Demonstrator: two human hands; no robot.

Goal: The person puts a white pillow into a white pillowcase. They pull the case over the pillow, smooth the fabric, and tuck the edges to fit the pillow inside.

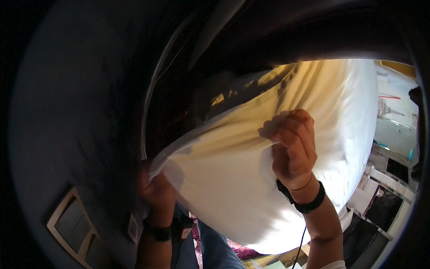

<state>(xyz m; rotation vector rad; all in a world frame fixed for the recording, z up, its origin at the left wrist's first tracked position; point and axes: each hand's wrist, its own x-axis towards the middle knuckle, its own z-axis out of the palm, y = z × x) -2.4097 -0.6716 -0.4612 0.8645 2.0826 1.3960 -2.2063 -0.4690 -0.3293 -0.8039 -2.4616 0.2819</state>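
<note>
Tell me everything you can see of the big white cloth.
The white cloth looks like thin, soft fabric, spread wide before the person and yellowish toward the top. Creases gather in its upper part; the lower right is brightly lit. One edge slants down leftward to the left hand, which grips it. The right hand is in front with curled fingers; whether it grips is unclear.

Magenta patterned textile [239, 249] below, mostly hidden, its load unclear
</note>
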